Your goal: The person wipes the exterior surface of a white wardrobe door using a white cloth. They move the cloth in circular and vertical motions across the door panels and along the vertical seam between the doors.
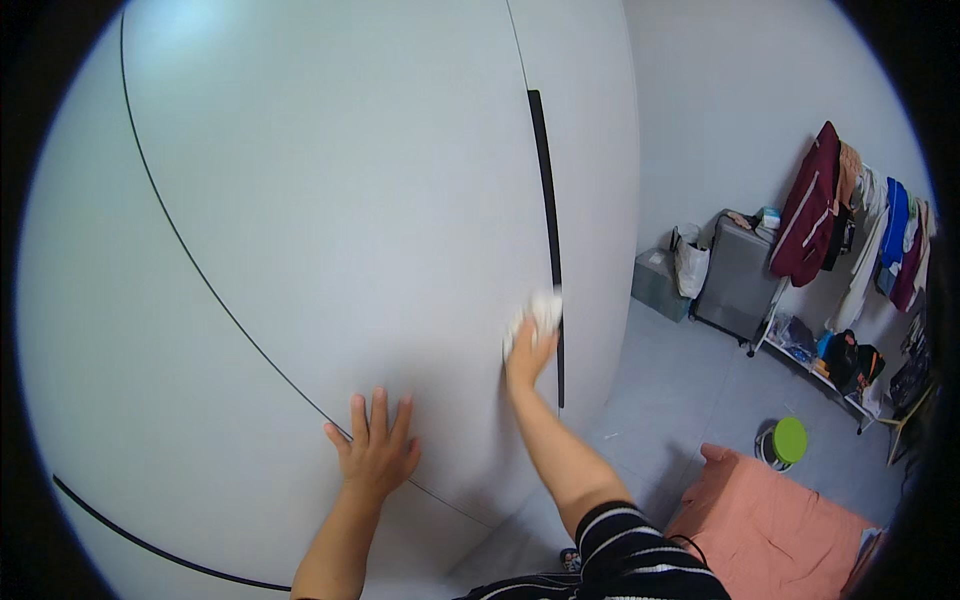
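In front of me stands a tall white wardrobe [330, 200] with thin dark seams between its doors. My left hand [374, 448] rests flat on the door low down, fingers spread and holding nothing. Further right, my right hand [530, 355] presses a white cloth [540, 313] to the door surface, its fingers partly hidden and a little blurred. The cloth touches or lies right beside the long black handle strip [546, 190], covering part of its edge.
On the right are a grey suitcase [737, 278], a white bag [691, 262] on a grey box [659, 284], and a rack of hanging clothes [806, 215]. Nearer me, a pink-covered piece of furniture [770, 525] stands beside a green-topped stool [789, 440]. Another black handle strip [160, 548] runs at lower left.
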A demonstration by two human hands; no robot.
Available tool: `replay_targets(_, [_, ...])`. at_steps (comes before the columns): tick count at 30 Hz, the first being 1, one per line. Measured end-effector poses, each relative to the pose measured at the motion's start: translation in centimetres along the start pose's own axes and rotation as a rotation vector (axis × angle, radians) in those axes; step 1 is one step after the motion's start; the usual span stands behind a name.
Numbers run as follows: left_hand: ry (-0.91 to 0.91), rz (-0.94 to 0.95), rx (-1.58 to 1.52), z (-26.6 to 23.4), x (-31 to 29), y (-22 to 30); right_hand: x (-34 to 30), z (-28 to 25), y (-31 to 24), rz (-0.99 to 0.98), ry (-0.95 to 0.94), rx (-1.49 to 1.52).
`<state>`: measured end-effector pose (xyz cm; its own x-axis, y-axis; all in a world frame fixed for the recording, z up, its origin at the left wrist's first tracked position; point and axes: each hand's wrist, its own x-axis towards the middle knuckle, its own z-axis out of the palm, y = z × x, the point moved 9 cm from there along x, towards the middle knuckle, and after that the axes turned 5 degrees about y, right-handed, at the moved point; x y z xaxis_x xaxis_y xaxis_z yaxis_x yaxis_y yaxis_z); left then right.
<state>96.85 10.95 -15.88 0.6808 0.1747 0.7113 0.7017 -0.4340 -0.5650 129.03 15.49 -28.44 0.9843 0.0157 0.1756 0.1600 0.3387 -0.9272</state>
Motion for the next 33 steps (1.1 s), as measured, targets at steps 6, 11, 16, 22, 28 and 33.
replay_targets(6, [-0.039,0.028,-0.028,0.2,-0.1,-0.2,-3.7,-0.9,4.6,0.275,0.101,-0.117])
replay_targets(11, [-0.012,0.039,-0.05,0.2,-0.9,-0.7,2.5,10.5,-31.4,-0.602,-0.102,0.066])
replay_targets(16, [-0.002,0.055,-0.102,-0.4,-0.7,-0.5,-1.1,14.6,-49.6,-0.897,-0.019,0.022])
replay_targets(22, [-0.059,0.04,-0.295,-2.5,-1.2,-2.2,-26.6,8.1,-41.9,-1.681,-0.551,0.323])
replay_targets(28, [-0.093,0.251,-0.544,-5.7,-4.1,-4.8,-22.7,3.1,-31.0,-1.946,-0.619,0.478])
replay_targets(33, [0.169,-0.051,-0.149,-11.1,-3.2,-16.0,-6.7,9.7,-39.3,-1.414,-0.387,0.045])
